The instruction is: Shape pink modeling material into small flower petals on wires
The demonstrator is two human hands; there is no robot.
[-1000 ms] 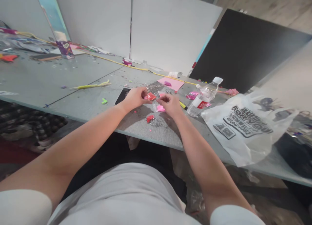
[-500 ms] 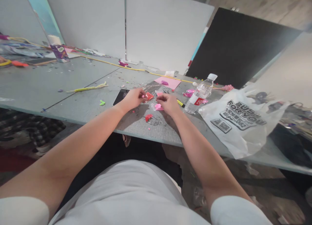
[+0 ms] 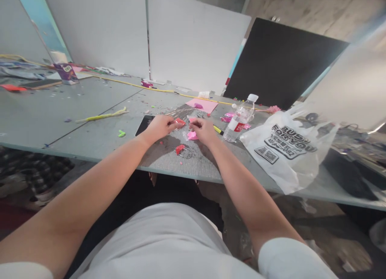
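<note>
My left hand [image 3: 163, 126] is over the table with its fingers pressed together, their tips at a small red-orange packet [image 3: 180, 122]. Whatever lies between them is too small to make out. Opposite it, my right hand [image 3: 203, 130] is closed in a pinch; what it holds is hidden. A clear packet with bright pink clay [image 3: 192, 135] lies just below the right fingertips. Nearer the table edge sits a red clump [image 3: 180, 149] with a thin wire loop [image 3: 187, 153] beside it. A dark flat phone-like object [image 3: 143, 125] is partly under my left wrist.
A water bottle [image 3: 239, 124] and a white plastic bag [image 3: 286, 150] stand to the right. A yellow marker [image 3: 217, 130] lies beside the bottle. Pink paper [image 3: 208, 105] and thin wires [image 3: 177, 111] lie behind the hands. Yellow fuzzy stems [image 3: 104, 115] and a green piece [image 3: 121, 133] are at left.
My left fingers have lowered and straightened toward the red-orange packet; the small pink bit seen at their tips no longer shows. My right hand stays pinched. The whole view has shifted slightly.
</note>
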